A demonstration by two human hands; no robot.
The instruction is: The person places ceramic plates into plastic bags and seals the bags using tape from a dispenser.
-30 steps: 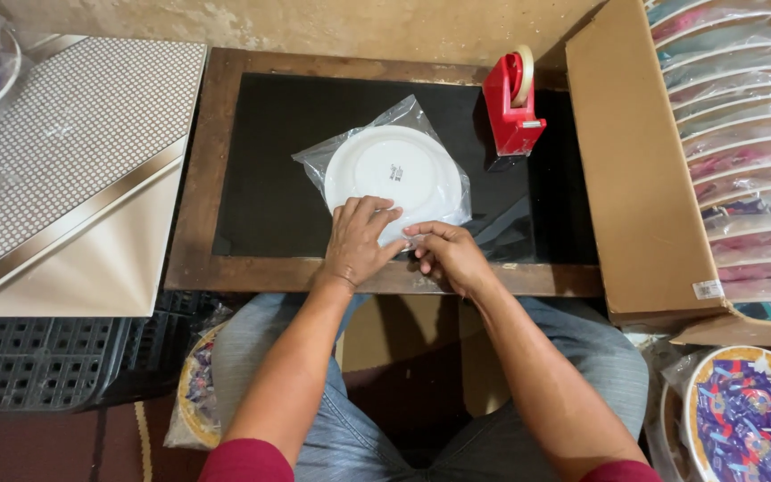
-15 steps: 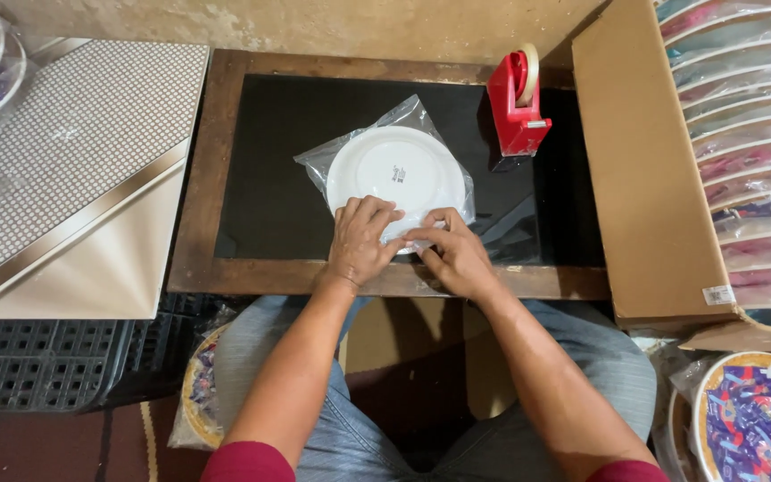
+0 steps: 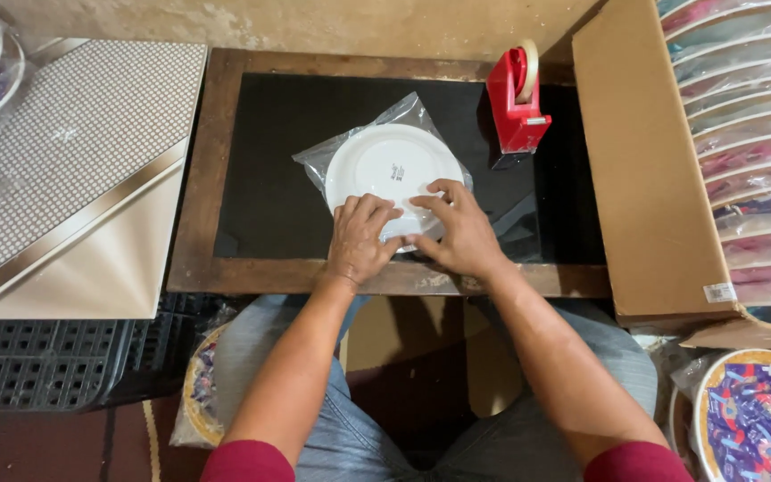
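A white plate (image 3: 390, 165) lies upside down inside a clear plastic bag (image 3: 403, 112) on the black top of a small wooden table (image 3: 203, 178). My left hand (image 3: 359, 236) presses flat on the near edge of the bagged plate. My right hand (image 3: 457, 228) lies beside it, fingers spread on the plate's near right rim over the folded plastic. Both hands touch the bag; neither lifts it.
A red tape dispenser (image 3: 515, 98) stands at the table's far right. A cardboard box (image 3: 644, 170) on the right holds several bagged plates. A patterned plate (image 3: 756, 419) lies at the lower right, another by my left knee (image 3: 196, 393). A dotted board (image 3: 73, 152) is on the left.
My right hand has moved up from the near edge onto the plate's right rim, fingers spreading over the plastic. The left hand has stayed in place.
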